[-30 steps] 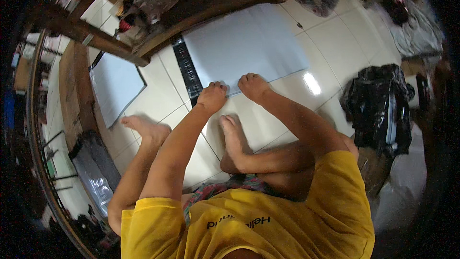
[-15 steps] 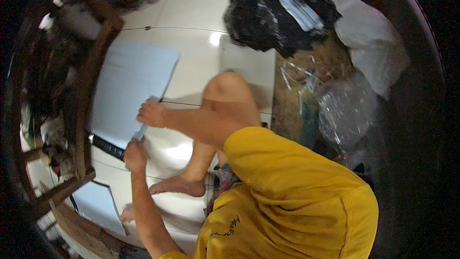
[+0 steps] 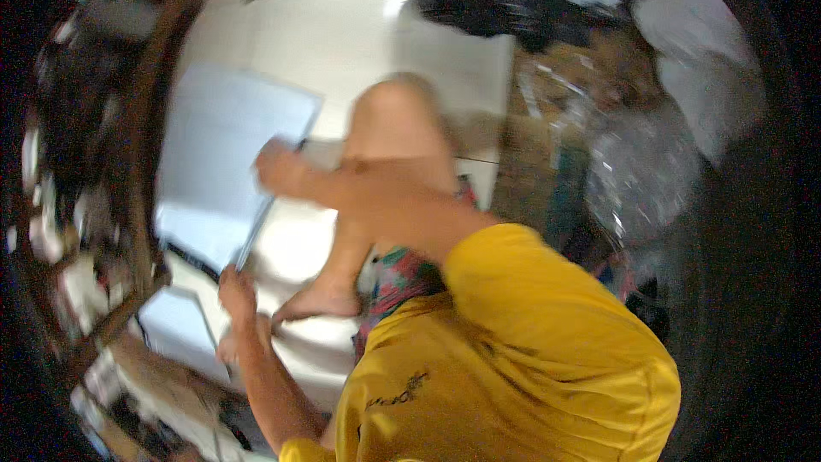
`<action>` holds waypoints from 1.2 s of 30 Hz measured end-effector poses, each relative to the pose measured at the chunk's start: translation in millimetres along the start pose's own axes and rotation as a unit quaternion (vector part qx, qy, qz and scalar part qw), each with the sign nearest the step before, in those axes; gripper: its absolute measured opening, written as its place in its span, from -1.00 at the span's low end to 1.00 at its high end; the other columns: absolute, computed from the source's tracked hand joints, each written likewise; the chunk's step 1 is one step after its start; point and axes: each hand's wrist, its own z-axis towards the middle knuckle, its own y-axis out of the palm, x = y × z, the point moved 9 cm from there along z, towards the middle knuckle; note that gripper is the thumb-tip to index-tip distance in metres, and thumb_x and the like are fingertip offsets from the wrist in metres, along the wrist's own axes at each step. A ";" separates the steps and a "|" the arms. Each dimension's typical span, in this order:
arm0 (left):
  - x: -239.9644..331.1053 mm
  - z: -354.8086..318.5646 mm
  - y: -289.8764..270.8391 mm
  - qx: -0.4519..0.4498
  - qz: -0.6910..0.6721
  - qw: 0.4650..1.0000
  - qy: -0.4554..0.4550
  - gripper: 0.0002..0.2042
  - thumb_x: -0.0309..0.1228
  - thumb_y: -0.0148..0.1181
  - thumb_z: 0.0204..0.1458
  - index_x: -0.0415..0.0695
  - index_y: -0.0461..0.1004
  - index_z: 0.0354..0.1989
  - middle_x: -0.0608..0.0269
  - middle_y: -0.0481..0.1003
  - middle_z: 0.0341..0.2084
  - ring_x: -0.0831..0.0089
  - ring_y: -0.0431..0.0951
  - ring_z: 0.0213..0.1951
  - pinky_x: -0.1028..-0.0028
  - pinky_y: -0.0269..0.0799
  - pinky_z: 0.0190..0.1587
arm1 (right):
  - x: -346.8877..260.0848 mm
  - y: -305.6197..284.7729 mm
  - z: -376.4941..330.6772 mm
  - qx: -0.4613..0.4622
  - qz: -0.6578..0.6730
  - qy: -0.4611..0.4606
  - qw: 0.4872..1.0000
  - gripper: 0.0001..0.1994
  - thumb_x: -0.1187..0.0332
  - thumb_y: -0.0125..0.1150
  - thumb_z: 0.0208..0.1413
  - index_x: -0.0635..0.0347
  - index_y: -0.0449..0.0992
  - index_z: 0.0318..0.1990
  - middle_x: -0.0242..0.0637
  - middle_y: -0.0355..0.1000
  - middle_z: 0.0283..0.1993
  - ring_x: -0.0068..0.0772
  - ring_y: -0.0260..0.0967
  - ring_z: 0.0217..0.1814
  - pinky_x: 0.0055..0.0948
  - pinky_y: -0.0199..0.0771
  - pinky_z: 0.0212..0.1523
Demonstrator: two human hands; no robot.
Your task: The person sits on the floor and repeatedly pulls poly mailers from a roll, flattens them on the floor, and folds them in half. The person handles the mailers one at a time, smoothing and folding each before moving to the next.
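Left hand (image 3: 238, 293) and right hand (image 3: 282, 168) touch the pale sheet (image 3: 218, 150) along one edge — I cannot tell whether the blurred fingers grip.

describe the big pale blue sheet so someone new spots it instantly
On the white tiled floor, look left of the raised knee. The large pale blue sheet lies there, the right hand and left hand at its edge. It is clearly bigger than the other pale blue sheet, lower in the picture.
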 end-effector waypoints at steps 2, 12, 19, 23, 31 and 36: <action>9.0 -15.1 -0.8 0.008 -0.011 0.999 -0.029 -0.79 -0.39 0.11 0.12 -0.23 0.50 -0.14 -0.14 0.55 -0.22 -0.17 0.54 -0.16 -0.01 0.46 -0.09 | 10.6 -14.8 -6.2 0.035 -0.048 -0.038 0.998 -0.80 0.40 0.16 0.04 0.27 0.62 -0.24 -0.13 0.56 -0.19 -0.14 0.53 -0.01 -0.09 0.51 -0.03; 18.7 -13.1 22.1 0.001 0.024 0.997 -0.071 -0.78 -0.38 0.21 0.02 -0.12 0.47 -0.16 0.04 0.55 -0.29 0.03 0.62 -0.27 0.10 0.59 -0.24 | 53.7 -52.9 6.1 -0.154 -0.120 -0.193 0.962 -0.55 0.46 0.08 0.15 0.03 0.41 0.23 -0.20 0.34 0.26 -0.15 0.27 0.34 -0.28 0.41 0.29; 8.4 -33.3 36.1 0.072 0.033 0.993 -0.085 -0.69 -0.42 0.24 -0.03 -0.04 0.46 -0.06 0.19 0.46 -0.10 0.16 0.51 -0.02 0.14 0.52 -0.06 | 95.2 -36.8 3.9 -0.087 -0.034 -0.293 0.951 -0.66 0.48 0.03 0.18 0.10 0.49 0.11 -0.09 0.40 0.17 -0.04 0.33 0.26 -0.21 0.43 0.26; -16.0 -54.9 38.0 0.093 -0.007 0.988 -0.122 -0.76 -0.44 0.20 0.01 -0.03 0.51 -0.10 0.19 0.53 -0.16 0.12 0.54 -0.08 0.13 0.52 -0.06 | 96.4 -30.5 13.0 -0.137 -0.003 -0.296 0.945 -0.75 0.38 0.02 0.26 0.13 0.52 0.03 -0.11 0.45 0.15 -0.04 0.38 0.22 -0.15 0.44 0.25; -48.7 -75.8 41.9 -0.011 -0.345 0.908 -0.237 -0.76 -0.34 0.19 0.17 -0.14 0.54 -0.03 0.09 0.60 -0.25 0.10 0.59 -0.20 0.27 0.49 -0.12 | 130.7 -54.5 25.3 -0.247 0.161 -0.098 0.951 -0.74 0.18 0.09 0.30 0.12 0.54 -0.04 -0.03 0.57 -0.15 0.07 0.54 -0.07 0.00 0.50 0.00; -79.4 -76.5 92.4 0.081 -0.522 0.803 -0.275 -0.68 -0.29 0.21 0.17 -0.18 0.40 0.02 0.07 0.53 -0.36 0.27 0.52 -0.30 0.30 0.45 -0.12 | 165.4 -14.6 31.3 -0.234 0.273 0.007 0.933 -0.71 0.15 0.12 0.29 0.01 0.50 0.07 -0.03 0.57 -0.14 0.02 0.55 -0.06 0.01 0.51 0.00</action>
